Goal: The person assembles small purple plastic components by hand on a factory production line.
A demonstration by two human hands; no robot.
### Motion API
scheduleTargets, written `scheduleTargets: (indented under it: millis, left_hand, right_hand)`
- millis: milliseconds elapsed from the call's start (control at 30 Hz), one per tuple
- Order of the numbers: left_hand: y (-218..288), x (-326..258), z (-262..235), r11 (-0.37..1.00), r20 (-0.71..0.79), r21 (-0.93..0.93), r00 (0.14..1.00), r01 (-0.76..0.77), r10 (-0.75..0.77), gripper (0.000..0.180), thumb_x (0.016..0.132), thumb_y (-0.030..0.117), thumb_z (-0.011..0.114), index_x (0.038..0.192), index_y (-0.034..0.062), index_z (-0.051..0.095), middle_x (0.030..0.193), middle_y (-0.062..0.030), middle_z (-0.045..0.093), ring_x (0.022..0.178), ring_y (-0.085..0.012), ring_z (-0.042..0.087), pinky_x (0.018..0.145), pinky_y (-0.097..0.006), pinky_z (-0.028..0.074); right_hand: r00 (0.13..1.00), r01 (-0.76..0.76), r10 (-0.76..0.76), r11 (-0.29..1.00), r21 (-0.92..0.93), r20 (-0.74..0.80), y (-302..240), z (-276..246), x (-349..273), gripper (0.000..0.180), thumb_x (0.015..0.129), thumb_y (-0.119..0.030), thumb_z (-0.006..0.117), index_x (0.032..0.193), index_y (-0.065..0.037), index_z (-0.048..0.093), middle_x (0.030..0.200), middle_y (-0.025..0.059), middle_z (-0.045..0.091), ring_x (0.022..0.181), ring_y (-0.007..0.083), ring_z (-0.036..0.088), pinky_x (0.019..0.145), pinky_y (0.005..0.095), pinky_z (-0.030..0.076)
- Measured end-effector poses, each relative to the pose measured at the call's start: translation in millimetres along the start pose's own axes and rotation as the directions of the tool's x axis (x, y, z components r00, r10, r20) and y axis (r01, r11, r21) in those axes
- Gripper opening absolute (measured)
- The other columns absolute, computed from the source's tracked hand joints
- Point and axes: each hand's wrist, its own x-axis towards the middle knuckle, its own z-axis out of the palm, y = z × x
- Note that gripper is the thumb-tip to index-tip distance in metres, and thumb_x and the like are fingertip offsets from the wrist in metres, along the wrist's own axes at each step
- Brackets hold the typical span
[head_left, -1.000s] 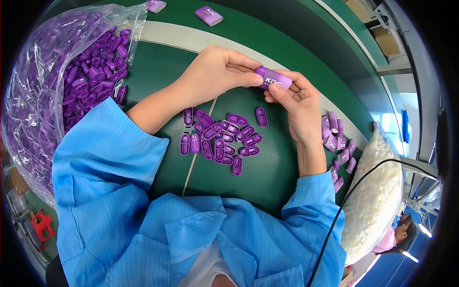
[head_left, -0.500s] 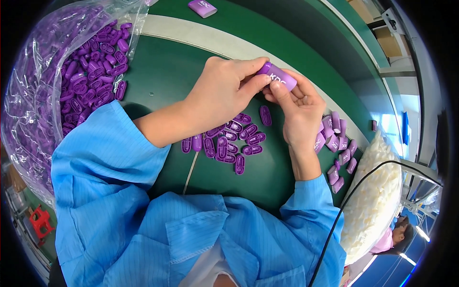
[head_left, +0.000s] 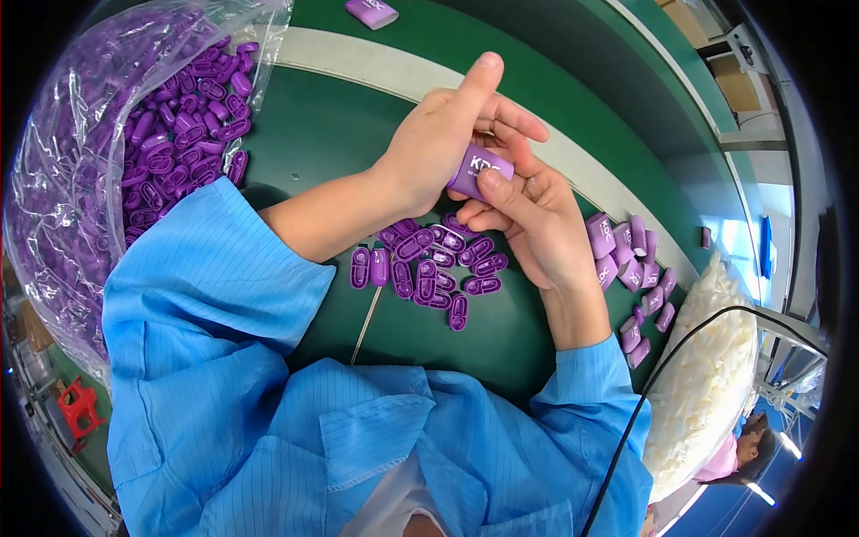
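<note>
My right hand (head_left: 540, 219) grips a light purple flattened oval plastic case (head_left: 469, 175) with white print, its thumb across the printed side. The palm of my left hand (head_left: 429, 148) rests against the case's left end. That hand's thumb points up and its fingers stretch out behind the case, not wrapped round it. Whether a cap sits on the covered end is hidden. Below both hands, several dark purple oval caps (head_left: 427, 283) lie loose on the green table (head_left: 313, 125), most with their hollow side up.
Left, a clear plastic bag (head_left: 67, 170) spills many purple caps (head_left: 190, 134). Several purple cases (head_left: 625, 268) lie right of my right hand; one case (head_left: 371, 12) lies beyond the pale strip. A bulging bag of cream pieces (head_left: 702, 394) and a black cable (head_left: 617, 447) border the right side.
My left hand has let go its pinch on the case's end and now lays its palm there, fingers stretched. The case has come lower and nearer, still in my right hand.
</note>
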Motion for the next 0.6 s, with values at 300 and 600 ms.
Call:
scheduleTargets:
  millis: [300,600]
  left_hand:
    - [4.4,-13.1,-0.1,0.960,0.008,0.172,0.975,-0.221,0.223,0.060,0.094,0.044,0.025,0.071,0.0002,0.059,0.059,-0.0057,0.054,0.057,-0.0115,0.051,0.056,-0.024,0.041]
    - [14.7,35.5,-19.2,0.877,0.184,0.463,0.982,-0.131,0.050,0.031,0.087,0.027,0.057,0.104,0.0023,0.061,0.089,-0.0026,0.061,0.079,-0.0063,0.053,0.069,-0.021,0.043]
  right_hand:
    - [0.975,0.184,-0.179,0.983,0.026,-0.132,10.5,28.2,-12.2,0.027,0.086,-0.004,0.056,0.111,0.005,0.048,0.090,0.0122,0.061,0.072,0.0155,0.062,0.065,0.0249,0.054]
    - [0.898,0.225,-0.371,0.849,-0.478,-0.236,-9.2,-34.1,18.2,0.032,0.085,-0.015,0.059,0.110,0.005,0.050,0.087,0.0126,0.062,0.069,0.0148,0.060,0.061,0.0242,0.050]
